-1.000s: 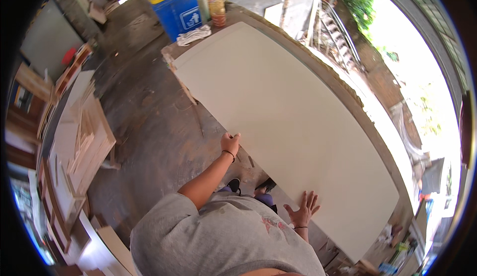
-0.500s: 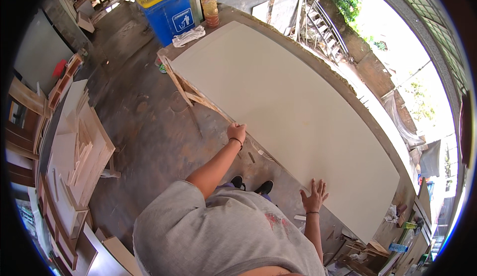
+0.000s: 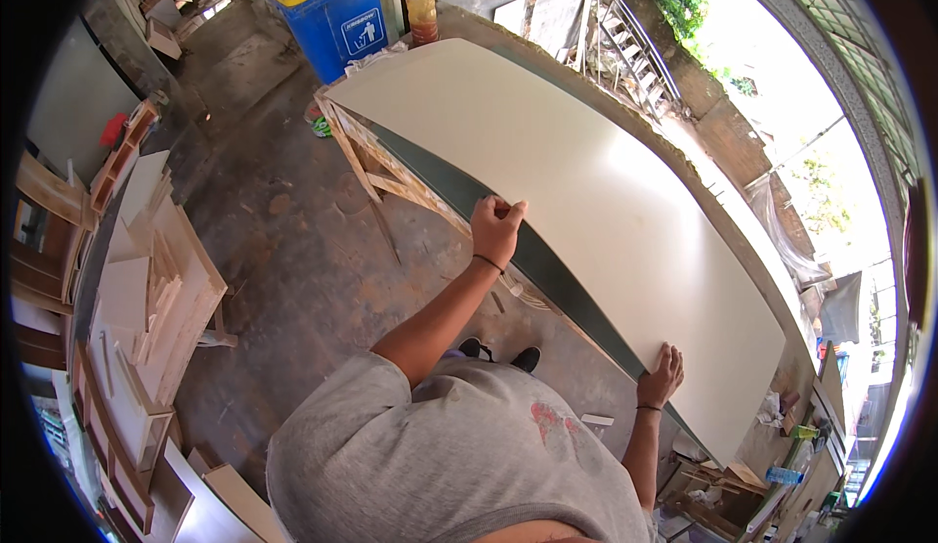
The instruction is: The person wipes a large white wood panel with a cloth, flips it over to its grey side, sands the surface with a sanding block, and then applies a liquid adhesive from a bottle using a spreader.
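Note:
A long, off-white thin sheet (image 3: 586, 191) has its near edge raised and bowed up. Under it shows a dark green surface (image 3: 557, 274), on a wooden trestle frame (image 3: 357, 157). My left hand (image 3: 496, 232) pinches the raised edge near the sheet's middle, thumb on top and fingers curled. Farther right along the same edge, my right hand (image 3: 661, 379) is closed round the sheet, its lower fingers hidden. Dark bands circle both wrists.
A blue bin with a yellow lid (image 3: 332, 20) stands at the far end beside an orange-brown cylinder (image 3: 421, 10). Cut boards (image 3: 147, 289) are stacked at the left. A low wall edge (image 3: 674, 142) runs along the far side. Scrap wood and a blue bottle (image 3: 784, 476) lie lower right.
The sheet's near edge has risen, uncovering the dark green surface. My left hand has moved up and away with it. The right hand went from flat on the sheet to gripping its edge.

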A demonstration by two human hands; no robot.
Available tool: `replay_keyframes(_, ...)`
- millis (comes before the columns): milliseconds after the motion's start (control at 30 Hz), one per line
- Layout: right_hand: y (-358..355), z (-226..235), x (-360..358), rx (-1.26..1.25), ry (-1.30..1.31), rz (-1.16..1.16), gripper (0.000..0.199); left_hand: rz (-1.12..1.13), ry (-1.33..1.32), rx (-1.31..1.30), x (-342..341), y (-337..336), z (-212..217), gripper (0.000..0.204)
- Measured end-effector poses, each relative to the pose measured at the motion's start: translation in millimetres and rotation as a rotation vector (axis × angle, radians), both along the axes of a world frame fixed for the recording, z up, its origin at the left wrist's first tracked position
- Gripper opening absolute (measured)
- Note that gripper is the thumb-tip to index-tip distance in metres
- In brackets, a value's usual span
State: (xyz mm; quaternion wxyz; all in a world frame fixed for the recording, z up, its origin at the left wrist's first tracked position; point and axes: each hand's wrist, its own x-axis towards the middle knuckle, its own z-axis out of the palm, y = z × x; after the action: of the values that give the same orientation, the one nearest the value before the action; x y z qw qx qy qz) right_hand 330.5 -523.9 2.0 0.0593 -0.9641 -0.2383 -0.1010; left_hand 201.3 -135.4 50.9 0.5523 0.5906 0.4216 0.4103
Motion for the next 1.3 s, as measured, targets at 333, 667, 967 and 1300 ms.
replay_keyframes(333, -16.1, 97.8, 29.8, 0.021, -0.167, 0.121, 0.046, -0.215, -0.045, 0.627, -16.8, 19.6, 8.6, 0.027)
replay_keyframes(667, 2.4, 213.6, 70.6, 0.059, -0.213, 0.093, 0.021, 0.083, 0.755, 1.376, -24.3, 129.9, 17.8, 0.039)
replay_keyframes(967, 0.7, 293.0, 118.6, -0.079, -0.271, -0.186, 0.02, -0.072, 0.324, 1.681, 48.7, 214.5, 153.3, 0.017)
replay_keyframes(1300, -36.9, 387.3, 145.4, -0.432, -0.446, 0.026, 0.029, -0.471, 0.318, 1.458, 54.5, 195.4, 311.3, 0.027)
